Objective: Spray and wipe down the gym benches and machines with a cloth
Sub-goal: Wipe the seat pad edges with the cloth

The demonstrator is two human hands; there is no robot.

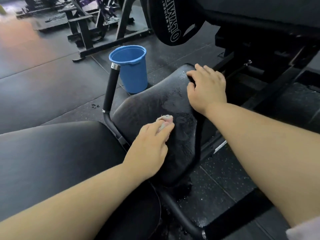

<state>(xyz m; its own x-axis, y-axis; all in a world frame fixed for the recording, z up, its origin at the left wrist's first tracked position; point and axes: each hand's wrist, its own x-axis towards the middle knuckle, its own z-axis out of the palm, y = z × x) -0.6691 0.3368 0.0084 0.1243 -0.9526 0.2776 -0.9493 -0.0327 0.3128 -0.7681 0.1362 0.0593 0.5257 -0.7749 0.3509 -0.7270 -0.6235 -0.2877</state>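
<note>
Head view: two bare forearms reach in from the bottom of the frame over one black padded seat (152, 104) at centre. The left hand (152, 141), just below centre, grips one small pale cloth (164, 121); the cloth is bunched between the fingers and pressed onto the middle of the seat. The right hand (207, 89), right of centre, lies palm down on the seat's far corner with its fingers spread and holds nothing. Wet smears and droplets show on the seat between the two hands.

One larger black pad (52, 153) fills the lower left, just beside the seat. Two black grip handles flank the seat: one handle (111, 87) stands upright left of centre, and a second handle (233, 220) lies at the lower right. One blue bucket (133, 75) stands upright on the floor (43, 80) above centre, behind the upright handle and the seat. One black weight plate (173, 23) with white lettering hangs at the top centre. Dark frames (86, 28) stand at the upper left. One whitish patch (303, 229) sits in the lower right corner; what it is cannot be told.
</note>
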